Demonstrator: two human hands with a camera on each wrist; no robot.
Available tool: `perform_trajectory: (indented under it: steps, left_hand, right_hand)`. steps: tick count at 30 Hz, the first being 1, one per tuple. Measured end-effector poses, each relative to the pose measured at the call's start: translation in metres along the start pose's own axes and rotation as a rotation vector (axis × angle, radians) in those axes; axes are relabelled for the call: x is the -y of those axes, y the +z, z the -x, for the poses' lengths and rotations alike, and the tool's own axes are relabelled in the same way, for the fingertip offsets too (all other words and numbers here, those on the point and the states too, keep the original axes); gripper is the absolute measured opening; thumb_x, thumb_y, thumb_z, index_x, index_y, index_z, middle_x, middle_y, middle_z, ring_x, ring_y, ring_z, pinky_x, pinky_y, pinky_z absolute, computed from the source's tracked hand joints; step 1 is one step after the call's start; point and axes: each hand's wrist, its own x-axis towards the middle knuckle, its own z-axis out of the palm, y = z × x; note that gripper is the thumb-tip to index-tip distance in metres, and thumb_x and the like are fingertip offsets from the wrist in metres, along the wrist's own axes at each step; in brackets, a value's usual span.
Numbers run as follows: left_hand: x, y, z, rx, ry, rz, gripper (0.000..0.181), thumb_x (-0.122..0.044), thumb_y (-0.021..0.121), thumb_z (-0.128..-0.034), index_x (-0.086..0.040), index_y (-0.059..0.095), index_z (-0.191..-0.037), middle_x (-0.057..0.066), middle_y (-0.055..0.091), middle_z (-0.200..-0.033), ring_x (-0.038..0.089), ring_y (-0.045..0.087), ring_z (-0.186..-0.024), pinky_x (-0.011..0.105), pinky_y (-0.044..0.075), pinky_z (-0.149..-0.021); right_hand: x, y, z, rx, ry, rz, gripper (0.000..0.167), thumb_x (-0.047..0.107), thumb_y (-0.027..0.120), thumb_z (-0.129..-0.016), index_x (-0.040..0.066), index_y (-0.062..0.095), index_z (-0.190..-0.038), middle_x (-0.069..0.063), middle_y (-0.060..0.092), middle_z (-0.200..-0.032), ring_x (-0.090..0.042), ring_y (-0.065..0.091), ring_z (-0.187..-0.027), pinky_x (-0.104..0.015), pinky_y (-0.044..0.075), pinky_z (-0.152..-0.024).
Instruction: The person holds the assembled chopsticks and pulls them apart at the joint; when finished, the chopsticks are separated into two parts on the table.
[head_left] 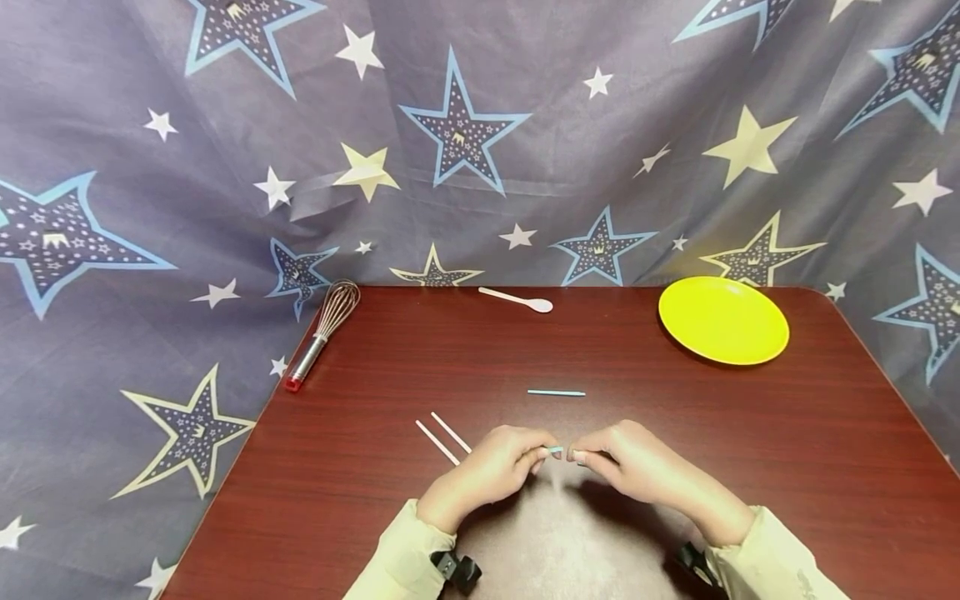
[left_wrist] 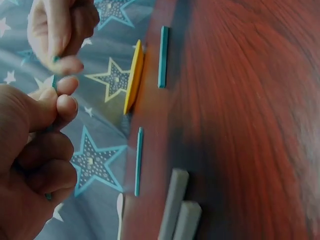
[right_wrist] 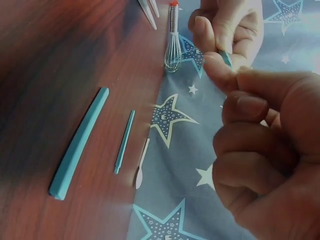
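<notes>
In the head view both hands are raised close together over the near part of the table. My left hand (head_left: 495, 465) pinches a thin teal stick (head_left: 554, 449) between thumb and fingertips; one end pokes out toward the other hand. The right hand (head_left: 647, 463) has its thumb and index finger together, and a small teal bit (left_wrist: 55, 59) shows between them in the left wrist view. A teal stick (head_left: 556, 392) lies beyond the hands. Both wrist views show a second, nearer teal stick (right_wrist: 80, 142) on the table, which I cannot make out in the head view.
Two white sticks (head_left: 438, 443) lie left of the hands. A whisk (head_left: 321, 337) is by the left edge, a white spoon (head_left: 517, 300) at the back edge, and a yellow plate (head_left: 723, 321) at the back right. A star-patterned cloth (head_left: 465, 217) hangs behind the table.
</notes>
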Motion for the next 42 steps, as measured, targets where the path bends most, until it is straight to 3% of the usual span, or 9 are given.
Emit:
perform_trajectory:
  steps: [8,13,16,18,20,24,29,34,42]
  left_hand:
    - [-0.002,-0.002,-0.003,-0.007,-0.036,-0.068,0.012,-0.016,0.057,-0.098,-0.014,0.063,-0.087,-0.008,0.056,-0.068,-0.003,0.045,-0.061,0.015,0.037,-0.063]
    - [0.0,-0.006,0.0,-0.012,-0.065,-0.107,0.007,-0.01,0.056,-0.0977,-0.011,0.062,-0.094,-0.008,0.055,-0.071,0.001,0.048,-0.065,0.018,0.042,-0.066]
    - [0.002,-0.007,0.001,-0.015,-0.048,-0.125,0.012,-0.001,0.054,-0.0959,-0.008,0.062,-0.101,-0.006,0.055,-0.076,0.005,0.051,-0.072,0.023,0.045,-0.072]
    - [0.004,-0.008,0.001,-0.023,-0.03,-0.134,0.017,0.002,0.053,-0.0946,-0.006,0.062,-0.106,-0.003,0.057,-0.079,0.009,0.054,-0.078,0.026,0.048,-0.078]
    - [0.005,-0.009,0.001,-0.033,-0.007,-0.141,0.024,0.006,0.052,-0.0932,-0.005,0.061,-0.112,-0.001,0.058,-0.083,0.011,0.056,-0.081,0.028,0.05,-0.084]
    - [0.009,-0.011,0.002,-0.05,0.01,-0.139,0.033,0.011,0.051,-0.091,-0.002,0.06,-0.12,0.002,0.061,-0.085,0.016,0.06,-0.083,0.03,0.05,-0.088]
    - [0.009,-0.015,0.001,-0.035,-0.102,-0.108,0.027,-0.001,0.054,-0.0968,-0.008,0.063,-0.121,-0.001,0.067,-0.086,0.014,0.063,-0.083,0.032,0.051,-0.084]
    - [0.009,-0.018,0.001,-0.057,-0.242,-0.149,0.017,-0.015,0.061,-0.0959,-0.018,0.068,-0.111,-0.006,0.072,-0.087,0.009,0.062,-0.071,0.031,0.05,-0.064]
    - [0.011,-0.021,0.003,-0.126,-0.34,-0.196,0.003,-0.02,0.065,-0.0927,-0.019,0.068,-0.094,-0.008,0.067,-0.072,0.007,0.052,-0.06,0.029,0.041,-0.055]
  right_hand:
    - [0.002,0.002,-0.002,-0.009,0.113,0.066,0.021,0.013,0.064,-0.094,0.022,0.061,-0.075,0.02,0.038,-0.061,0.003,0.036,-0.055,-0.02,0.037,-0.054]
    - [-0.002,0.003,0.004,-0.01,0.189,0.086,0.015,0.009,0.06,-0.094,0.017,0.061,-0.082,0.016,0.045,-0.066,0.0,0.041,-0.059,-0.023,0.04,-0.057]
    - [-0.004,0.002,0.007,0.001,0.246,0.085,0.008,0.007,0.058,-0.094,0.012,0.063,-0.093,0.01,0.058,-0.076,-0.001,0.048,-0.065,-0.026,0.044,-0.061]
    - [-0.005,0.001,0.009,0.0,0.275,0.087,0.013,0.005,0.057,-0.093,0.009,0.064,-0.103,0.004,0.065,-0.086,-0.003,0.051,-0.07,-0.028,0.046,-0.065]
    - [-0.006,0.0,0.01,-0.006,0.285,0.094,0.017,0.003,0.056,-0.091,0.008,0.064,-0.105,0.002,0.066,-0.09,-0.004,0.051,-0.071,-0.029,0.046,-0.066]
    - [-0.008,-0.001,0.013,-0.018,0.241,0.104,0.02,-0.003,0.056,-0.089,0.008,0.061,-0.104,0.008,0.059,-0.079,-0.003,0.048,-0.067,-0.027,0.044,-0.063]
    - [-0.012,-0.002,0.018,-0.02,0.173,0.082,0.021,-0.005,0.06,-0.09,0.004,0.056,-0.11,0.01,0.064,-0.078,-0.003,0.059,-0.07,-0.032,0.051,-0.066]
    - [-0.014,-0.003,0.021,-0.012,0.165,0.053,0.028,-0.006,0.063,-0.088,0.003,0.052,-0.113,0.002,0.072,-0.085,-0.012,0.069,-0.077,-0.033,0.053,-0.067]
    - [-0.018,-0.003,0.024,-0.092,0.181,0.105,0.018,0.0,0.07,-0.085,0.016,0.061,-0.088,0.011,0.063,-0.072,0.003,0.051,-0.063,-0.023,0.045,-0.055]
